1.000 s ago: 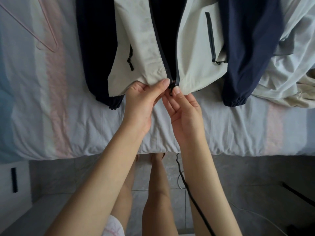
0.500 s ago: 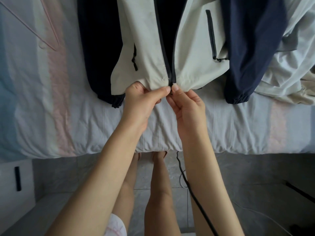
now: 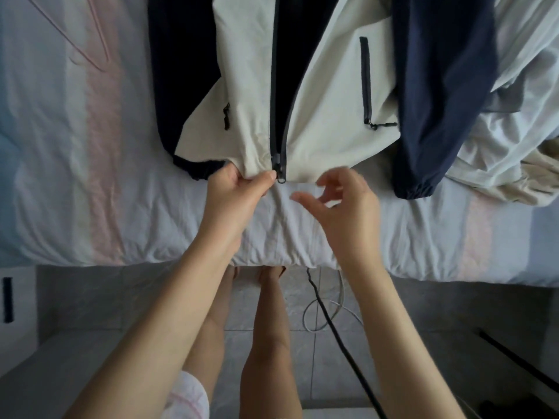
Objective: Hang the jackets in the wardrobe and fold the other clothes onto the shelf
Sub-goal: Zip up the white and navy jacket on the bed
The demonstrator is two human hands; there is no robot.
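Jacket (image 3: 326, 101) lies flat on the bed (image 3: 90, 176), hem toward the near edge, zip (image 3: 275, 86) running straight away from me. My left hand (image 3: 233, 198) pinches the hem just left of the slider (image 3: 279, 170). My right hand (image 3: 344, 207), blurred, hangs loose-fingered and empty just right of it, so I reckon it takes the pull. There's room up the middle, and the hanger (image 3: 87, 46) is off by the far left corner
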